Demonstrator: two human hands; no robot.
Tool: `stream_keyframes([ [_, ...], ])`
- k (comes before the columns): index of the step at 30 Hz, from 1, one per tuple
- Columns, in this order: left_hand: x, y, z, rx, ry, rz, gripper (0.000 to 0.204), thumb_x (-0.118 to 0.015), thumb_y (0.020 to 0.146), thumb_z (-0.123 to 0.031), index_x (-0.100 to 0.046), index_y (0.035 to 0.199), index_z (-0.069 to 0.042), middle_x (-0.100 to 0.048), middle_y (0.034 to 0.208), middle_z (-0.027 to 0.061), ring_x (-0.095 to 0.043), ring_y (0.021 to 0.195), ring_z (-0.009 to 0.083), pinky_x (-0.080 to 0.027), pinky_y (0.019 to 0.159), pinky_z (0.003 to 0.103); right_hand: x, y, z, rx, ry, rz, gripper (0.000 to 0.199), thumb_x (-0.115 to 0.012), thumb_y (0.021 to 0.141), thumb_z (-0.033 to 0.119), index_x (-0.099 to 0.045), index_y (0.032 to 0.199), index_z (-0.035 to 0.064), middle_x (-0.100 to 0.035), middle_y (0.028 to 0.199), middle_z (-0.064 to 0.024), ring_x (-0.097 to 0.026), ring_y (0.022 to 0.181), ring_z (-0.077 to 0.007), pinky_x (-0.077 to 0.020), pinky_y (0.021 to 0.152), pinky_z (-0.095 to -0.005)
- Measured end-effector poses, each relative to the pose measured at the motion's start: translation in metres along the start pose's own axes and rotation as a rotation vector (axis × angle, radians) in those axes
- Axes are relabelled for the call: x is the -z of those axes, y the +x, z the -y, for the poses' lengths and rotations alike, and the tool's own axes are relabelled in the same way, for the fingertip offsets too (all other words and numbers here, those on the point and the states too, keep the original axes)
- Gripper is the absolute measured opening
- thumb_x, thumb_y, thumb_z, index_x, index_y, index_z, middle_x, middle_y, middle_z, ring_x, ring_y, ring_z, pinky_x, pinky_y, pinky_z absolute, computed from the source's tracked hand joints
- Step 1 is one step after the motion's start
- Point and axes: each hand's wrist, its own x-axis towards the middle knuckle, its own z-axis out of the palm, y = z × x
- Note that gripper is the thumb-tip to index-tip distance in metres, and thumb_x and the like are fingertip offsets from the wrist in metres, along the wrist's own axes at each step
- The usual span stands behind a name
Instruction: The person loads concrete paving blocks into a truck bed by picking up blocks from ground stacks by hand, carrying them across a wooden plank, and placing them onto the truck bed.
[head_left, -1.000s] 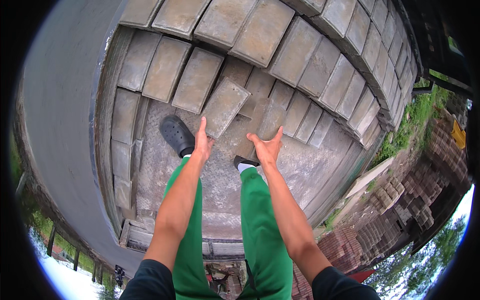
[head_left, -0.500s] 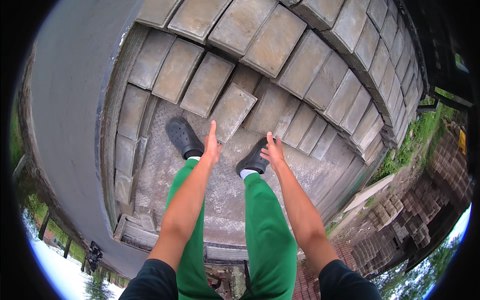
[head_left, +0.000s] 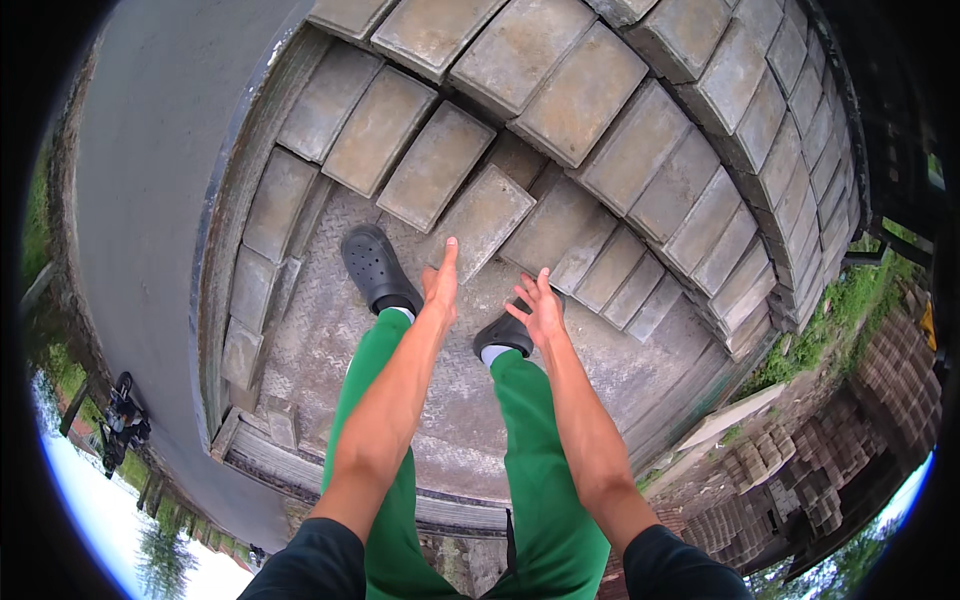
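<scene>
Both my arms stretch forward over my green trouser legs and black clogs. My left hand (head_left: pixel 441 283) is flat with fingers together, edge-on, holding nothing. My right hand (head_left: pixel 538 308) has its fingers spread and is also empty. Just beyond both hands lies a tilted grey concrete paving slab (head_left: pixel 478 222), leaning on the metal deck (head_left: pixel 330 330); neither hand touches it. Rows of similar grey slabs (head_left: pixel 580 95) are stacked around it.
I stand on a patterned metal truck bed with slabs along its left edge (head_left: pixel 262 215) and right side (head_left: pixel 700 230). A grey road (head_left: pixel 140 200) runs on the left. Stacks of pavers (head_left: pixel 800 480) and grass (head_left: pixel 840 300) lie below to the right.
Both hands have reached further forward toward the tilted slab, and the right hand's fingers have spread. The view has shifted closer to the slab stacks.
</scene>
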Motion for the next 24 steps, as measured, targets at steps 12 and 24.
stream_keyframes([
  [12, -0.036, -0.02, -0.057, 0.086, 0.035, 0.355, 0.103, -0.047, 0.081, -0.068, 0.004, 0.147, -0.009, 0.013, 0.152, 0.016, 0.009, 0.141, 0.0312, 0.002, 0.111, 0.051, 0.02, 0.016, 0.016, 0.04, -0.224, -0.25, 0.081, -0.048, 0.091, 0.052, -0.017, 0.143, -0.0017, -0.032, 0.144, -0.0175, -0.033, 0.131, -0.0316, -0.0348, 0.103, -0.0465],
  [24, 0.025, 0.035, -0.094, -0.106, -0.135, 0.071, 0.104, -0.068, 0.077, -0.049, -0.009, 0.141, 0.008, -0.02, 0.149, 0.0167, -0.016, 0.138, 0.0295, -0.019, 0.11, 0.043, 0.005, 0.036, 0.045, 0.398, -0.309, -0.133, 0.087, -0.063, 0.084, 0.009, -0.001, 0.145, 0.0002, -0.009, 0.151, -0.022, -0.011, 0.141, -0.0283, -0.0132, 0.113, -0.0344],
])
